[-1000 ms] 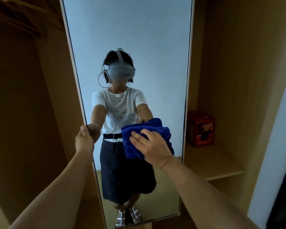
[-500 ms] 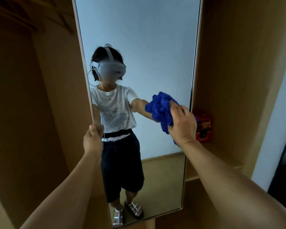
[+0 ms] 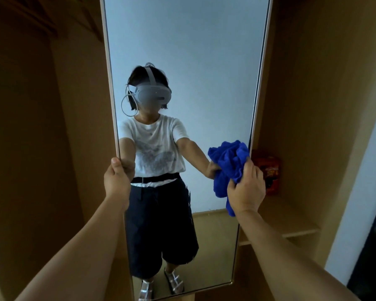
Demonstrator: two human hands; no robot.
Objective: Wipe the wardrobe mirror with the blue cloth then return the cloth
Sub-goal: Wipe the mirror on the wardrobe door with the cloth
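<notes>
1. The blue cloth [image 3: 229, 165] looks like soft, thick microfibre: light, floppy, easily bunched. It reads as something best held as a wad in the palm, with a flat face kept toward the glass, since loose ends dangle and drag.
2. It sits against the wardrobe mirror [image 3: 189, 61] at the right edge of the glass, about mid-height, crumpled, with a tail hanging below the hand.
3. The right hand [image 3: 246, 190] has its grip curled round the lower part of the wad, fingers pinching folds of fabric and pressing it toward the glass.
4. The mirror is a tall, stiff, thin-framed panel, likely fragile and apt to swing; pressure should stay moderate and even.
5. The left hand [image 3: 117, 180] steadies it: its grip is wrapped on the left frame edge, thumb at the front and the fingers hidden behind.
6. An orange box [image 3: 270, 170] stands on the wardrobe shelf [image 3: 291, 220] just beside the mirror's right edge, near the cloth.
</notes>
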